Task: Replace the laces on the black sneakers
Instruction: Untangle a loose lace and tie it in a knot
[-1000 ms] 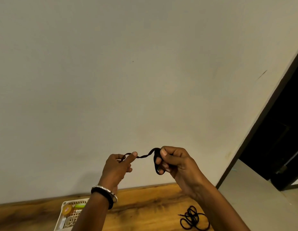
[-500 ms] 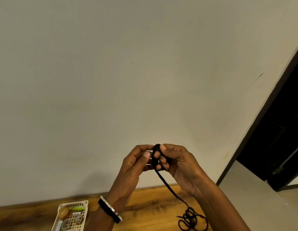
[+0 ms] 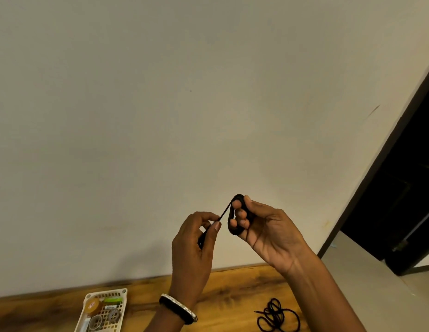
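Holding a black lace (image 3: 234,232) looped round the fingers (image 3: 241,213) of my right hand (image 3: 268,227), I am pinching its strand with my left hand (image 3: 194,245). Seeing no sneakers, I am judging the relacing unstarted.

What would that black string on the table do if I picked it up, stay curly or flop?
Probably flop: the black lace lies in loose, tangled loops on the table, so it looks soft. Likely very light, being so thin. It would probably dangle; the other lace bends easily round the fingers of the right hand while the left hand pinches it.
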`<state>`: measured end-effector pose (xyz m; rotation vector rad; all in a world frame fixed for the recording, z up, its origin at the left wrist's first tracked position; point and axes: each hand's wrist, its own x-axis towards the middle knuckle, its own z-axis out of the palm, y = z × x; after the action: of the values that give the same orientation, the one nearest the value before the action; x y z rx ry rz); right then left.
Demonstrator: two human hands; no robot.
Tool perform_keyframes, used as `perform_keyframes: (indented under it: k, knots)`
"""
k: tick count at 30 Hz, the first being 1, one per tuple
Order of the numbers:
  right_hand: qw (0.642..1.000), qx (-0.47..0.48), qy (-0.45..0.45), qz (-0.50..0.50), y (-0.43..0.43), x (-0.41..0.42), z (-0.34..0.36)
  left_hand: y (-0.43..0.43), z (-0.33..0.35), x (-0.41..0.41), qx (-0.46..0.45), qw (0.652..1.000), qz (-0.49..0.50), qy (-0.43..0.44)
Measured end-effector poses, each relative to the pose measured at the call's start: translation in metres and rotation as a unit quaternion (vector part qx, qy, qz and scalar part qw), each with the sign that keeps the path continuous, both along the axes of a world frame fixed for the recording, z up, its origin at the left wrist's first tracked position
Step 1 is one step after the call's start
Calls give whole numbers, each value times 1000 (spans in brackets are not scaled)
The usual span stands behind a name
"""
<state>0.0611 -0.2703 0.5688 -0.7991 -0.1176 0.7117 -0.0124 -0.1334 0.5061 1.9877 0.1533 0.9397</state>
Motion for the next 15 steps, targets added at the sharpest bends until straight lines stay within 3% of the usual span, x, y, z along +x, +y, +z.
perform_keyframes:
  k: [2,4,8,10,12,15]
  knots:
    - [1000,18,8,7,2,-1,-1,1,-1,0,23,1000,17,10]
    - [999,34,-2,-9,5,-2,-2,0,-1,-1,-10,999,-1,39]
    - [992,32,-85,-92,15,-5,-10,-2,6,-4,-144,974,-100,142]
    - [971,-31,-175,-157,19,-5,-16,0,12,-6,-215,944,-156,194]
    - [916,-141,-311,-211,21,-3,-26,5,19,-8,-275,913,-194,229]
    - [783,-273,-514,-218,18,1,-43,13,30,-12,-356,878,-225,226]
